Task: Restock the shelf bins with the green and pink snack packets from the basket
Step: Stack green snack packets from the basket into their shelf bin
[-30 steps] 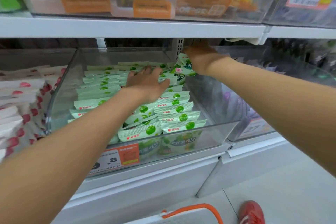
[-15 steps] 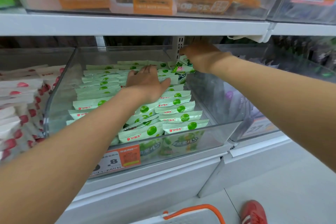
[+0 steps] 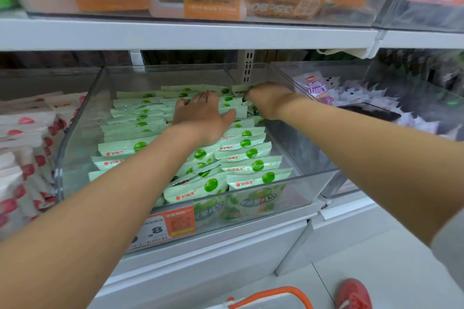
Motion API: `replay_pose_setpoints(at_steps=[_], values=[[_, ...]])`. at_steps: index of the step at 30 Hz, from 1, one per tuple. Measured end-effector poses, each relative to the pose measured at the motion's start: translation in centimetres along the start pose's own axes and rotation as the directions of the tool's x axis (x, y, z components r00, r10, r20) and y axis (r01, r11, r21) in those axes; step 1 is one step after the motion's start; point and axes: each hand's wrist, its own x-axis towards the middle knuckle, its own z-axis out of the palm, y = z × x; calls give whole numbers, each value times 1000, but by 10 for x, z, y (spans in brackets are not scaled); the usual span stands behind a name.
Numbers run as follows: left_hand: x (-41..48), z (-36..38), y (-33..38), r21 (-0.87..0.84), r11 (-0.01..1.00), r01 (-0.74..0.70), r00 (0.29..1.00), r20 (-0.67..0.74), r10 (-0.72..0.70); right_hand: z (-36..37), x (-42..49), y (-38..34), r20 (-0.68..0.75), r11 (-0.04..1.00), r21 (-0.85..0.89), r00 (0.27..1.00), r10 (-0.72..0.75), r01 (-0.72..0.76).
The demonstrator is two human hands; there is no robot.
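Observation:
A clear plastic shelf bin (image 3: 307,184) holds rows of green snack packets (image 3: 251,165). My left hand (image 3: 200,116) lies flat, fingers spread, pressing on the packets in the middle of the bin. My right hand (image 3: 270,100) is at the back right corner of the bin, fingers curled down onto a green packet (image 3: 241,88) there; its fingertips are hidden. Pink and white packets (image 3: 27,133) fill the bin to the left. The basket (image 3: 271,298) shows only its orange handle at the bottom edge.
A white shelf (image 3: 188,34) runs just above the bin, with orange snack bags in bins on it. To the right is a bin of purple and white packets (image 3: 351,98). A red shoe (image 3: 352,295) stands on the floor beside the basket.
My right hand has dropped from above the bin's right wall into the back right corner, bringing the green packets down with it. My left hand stays pressed on the stack.

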Motion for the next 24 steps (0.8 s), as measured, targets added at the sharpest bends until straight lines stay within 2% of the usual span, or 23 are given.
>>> replay_pose_setpoints(at_steps=[3,6,11,14,17,21,24], values=[[2,-1,-1,-3,1000,-6,1000,0,6,-16,7,8,-26,991,129,999,40,-37],[1,0,-1,0,1000,-6,1000,7,6,-25,9,14,-67,986,160,996,52,-41],[1,-1,0,-1,1000,-2,1000,5,2,-15,13,5,21,989,135,998,60,-62],[1,0,0,-2,1000,-7,1000,6,7,-23,19,10,27,970,217,994,104,-108],[1,0,-1,-9,1000,-4,1000,2,4,-23,25,12,-27,946,294,988,149,-135],[2,1,-2,-14,1000,-8,1000,1,8,-17,29,7,-86,941,274,970,227,-196],[3,1,-2,-17,1000,-3,1000,7,3,-19,28,6,-104,916,331,956,275,-227]])
